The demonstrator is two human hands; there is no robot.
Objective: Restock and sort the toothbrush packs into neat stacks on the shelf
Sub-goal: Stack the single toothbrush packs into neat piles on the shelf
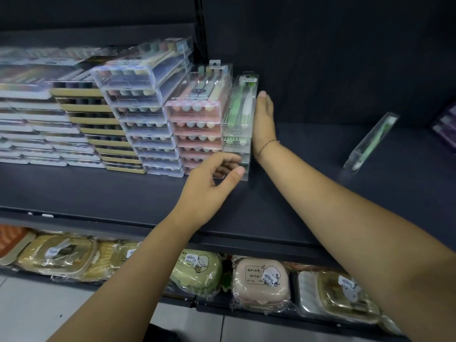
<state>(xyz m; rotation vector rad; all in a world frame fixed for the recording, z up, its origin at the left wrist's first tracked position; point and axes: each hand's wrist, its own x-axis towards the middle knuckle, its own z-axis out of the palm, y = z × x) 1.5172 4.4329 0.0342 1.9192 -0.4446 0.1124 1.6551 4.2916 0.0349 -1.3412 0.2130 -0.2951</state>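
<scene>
Left of the left hand point(209, 186), the far stacks of flat packs point(29, 114) smear into blur and run off the picture's edge, their print unreadable. That hand's fingers hide the lower front corner of the narrow stack of green toothbrush packs point(238, 124), and the right hand point(265, 122) pressed flat to its far side covers that face. Well right of the right hand, purple boxes point(446, 127) are cut by the edge. Below both forearms, the wrapped soap cases point(261, 280) carry labels too small to read.
</scene>
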